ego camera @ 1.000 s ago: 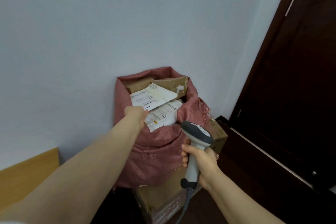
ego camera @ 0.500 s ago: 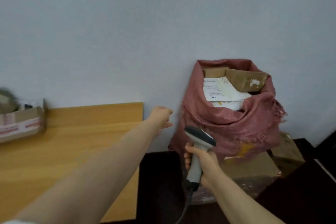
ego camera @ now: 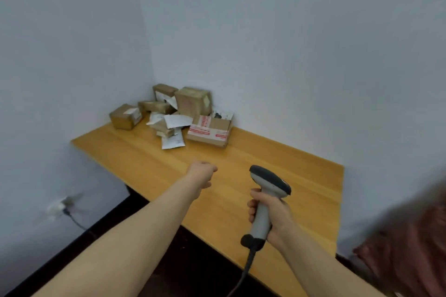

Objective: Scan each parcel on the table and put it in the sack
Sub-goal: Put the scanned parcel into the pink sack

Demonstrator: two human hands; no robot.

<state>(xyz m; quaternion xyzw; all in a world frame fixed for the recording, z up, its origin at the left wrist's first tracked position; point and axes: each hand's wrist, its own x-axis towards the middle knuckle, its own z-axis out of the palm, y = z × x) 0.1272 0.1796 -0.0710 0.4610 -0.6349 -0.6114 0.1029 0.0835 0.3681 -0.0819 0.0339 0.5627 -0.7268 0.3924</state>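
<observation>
We turned from the sack (ego camera: 410,236) to the worktop (ego camera: 301,176). Our left hand (ego camera: 201,173) fingers curl loosely, empty, parcels (ego camera: 207,128) far ahead; right hand (ego camera: 270,212) fingers grip the scanner (ego camera: 270,181).

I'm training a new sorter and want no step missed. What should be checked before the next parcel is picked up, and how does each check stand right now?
1. Left hand free: ok, the left hand holds nothing, above the table.
2. Scanner ready: ok, the right hand grips the scanner by its handle.
3. Parcels left to scan: ok, a pile of parcels sits in the far corner.
4. Easy first pick: ok, a white pouch lies at the pile's front.
5. Its barcode facing up: cannot tell, too blurred.
6. Sack mouth open: cannot tell, the sack is a blur at the right edge.
</observation>
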